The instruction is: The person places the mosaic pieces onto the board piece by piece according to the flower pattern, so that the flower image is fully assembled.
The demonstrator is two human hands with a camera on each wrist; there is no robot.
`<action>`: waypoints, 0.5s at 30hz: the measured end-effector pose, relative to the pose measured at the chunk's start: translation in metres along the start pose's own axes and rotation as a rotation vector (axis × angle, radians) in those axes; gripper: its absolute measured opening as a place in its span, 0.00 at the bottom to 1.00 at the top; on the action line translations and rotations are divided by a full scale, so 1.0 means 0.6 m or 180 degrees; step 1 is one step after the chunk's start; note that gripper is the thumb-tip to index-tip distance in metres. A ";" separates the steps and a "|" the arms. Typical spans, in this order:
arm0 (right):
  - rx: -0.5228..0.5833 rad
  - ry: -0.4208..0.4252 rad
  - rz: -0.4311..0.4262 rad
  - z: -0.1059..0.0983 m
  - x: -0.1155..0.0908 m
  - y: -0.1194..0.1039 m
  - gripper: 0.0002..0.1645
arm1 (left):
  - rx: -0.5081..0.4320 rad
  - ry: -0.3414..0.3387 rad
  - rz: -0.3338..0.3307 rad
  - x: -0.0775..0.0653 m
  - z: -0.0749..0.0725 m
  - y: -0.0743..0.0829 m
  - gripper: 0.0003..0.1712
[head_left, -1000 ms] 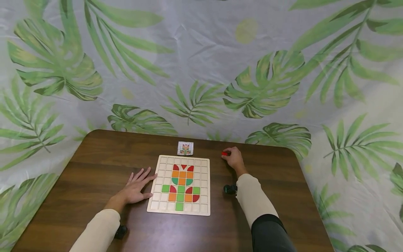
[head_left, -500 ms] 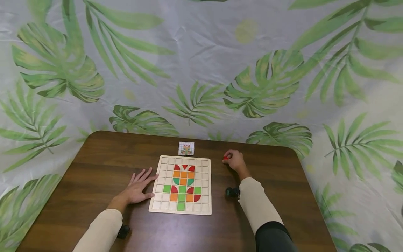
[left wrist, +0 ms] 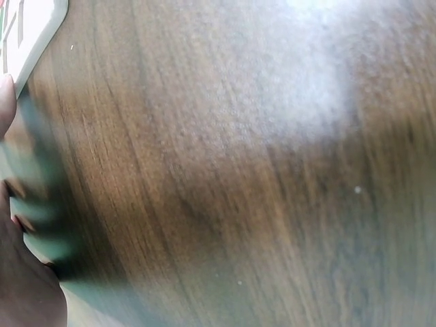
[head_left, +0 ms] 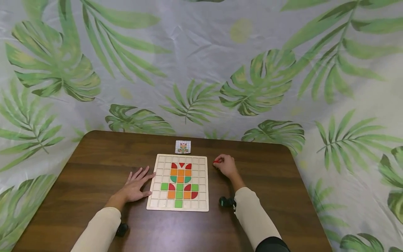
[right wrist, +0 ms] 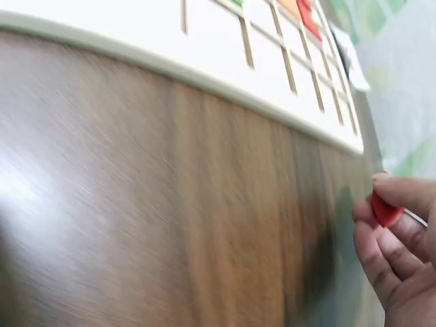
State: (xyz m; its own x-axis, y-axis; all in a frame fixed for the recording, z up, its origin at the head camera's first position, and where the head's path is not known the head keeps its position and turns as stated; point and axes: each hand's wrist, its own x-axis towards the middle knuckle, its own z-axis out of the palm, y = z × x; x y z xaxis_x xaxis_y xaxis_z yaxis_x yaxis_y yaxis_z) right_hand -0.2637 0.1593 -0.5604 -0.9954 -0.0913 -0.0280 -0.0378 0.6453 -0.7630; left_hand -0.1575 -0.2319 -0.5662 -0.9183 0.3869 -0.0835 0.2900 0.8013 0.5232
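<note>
A pale wooden grid board [head_left: 201, 175] lies on the table with red, orange, teal and green tiles [head_left: 179, 195] set in a flower pattern. My left hand [head_left: 133, 189] rests spread at the board's left side, thumb and a fingertip at its edge. To the right of the board, my right hand [head_left: 226, 166] pinches a small red tile [right wrist: 386, 210] between thumb and fingers. The tile has a pointed corner in the right wrist view, and the fingers cover part of it. In the left wrist view only some of the left hand [left wrist: 24, 272] shows.
A small card [head_left: 183, 147] with a printed flower pattern on a grid lies behind the board. The brown wooden table [head_left: 252, 157] reaches back to a hanging leaf-print cloth [head_left: 195, 52]. Dark wrist cameras [head_left: 122, 229] sit under both forearms.
My right hand has come toward the board and slightly nearer me, keeping hold of the red tile. The left hand stays at the board's left edge. The head view has shifted slightly.
</note>
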 end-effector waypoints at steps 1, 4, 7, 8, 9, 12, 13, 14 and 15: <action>0.0002 0.0016 -0.0050 0.002 -0.005 -0.004 0.04 | -0.0010 0.0034 0.0025 0.000 0.000 -0.001 0.42; -0.0031 0.0081 -0.0183 0.011 -0.018 -0.013 0.04 | -0.0074 0.0110 0.0105 -0.001 0.002 -0.003 0.42; -0.0053 0.0126 -0.0287 0.022 -0.030 -0.022 0.04 | -0.0087 0.0142 0.0155 -0.001 0.003 -0.003 0.41; -0.0055 0.0144 -0.0325 0.025 -0.034 -0.025 0.04 | -0.0081 0.0114 0.0137 -0.001 0.003 -0.003 0.42; -0.0052 0.0157 -0.0360 0.028 -0.037 -0.029 0.04 | -0.0077 0.0095 0.0126 -0.001 0.003 -0.003 0.42; -0.0017 0.0092 -0.0419 0.039 -0.048 -0.040 0.04 | -0.0018 0.0040 0.0069 0.001 0.002 -0.002 0.41; 0.0010 0.0043 -0.0425 0.042 -0.051 -0.045 0.03 | 0.0008 0.0024 0.0052 0.000 0.002 -0.002 0.41; 0.0049 -0.0017 -0.0432 0.045 -0.055 -0.051 0.03 | 0.0027 0.0005 0.0031 0.000 0.003 -0.001 0.41; 0.0080 -0.0079 -0.0424 0.048 -0.059 -0.056 0.03 | 0.0032 0.0001 0.0026 0.000 0.003 -0.001 0.41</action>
State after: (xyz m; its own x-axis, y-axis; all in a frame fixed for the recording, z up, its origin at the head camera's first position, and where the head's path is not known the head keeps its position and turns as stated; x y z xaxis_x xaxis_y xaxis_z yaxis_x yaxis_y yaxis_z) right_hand -0.2249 0.1191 -0.5523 -0.9793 -0.1939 0.0588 -0.1669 0.6069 -0.7770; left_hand -0.1572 -0.2314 -0.5677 -0.9160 0.3933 -0.0791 0.3002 0.8027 0.5154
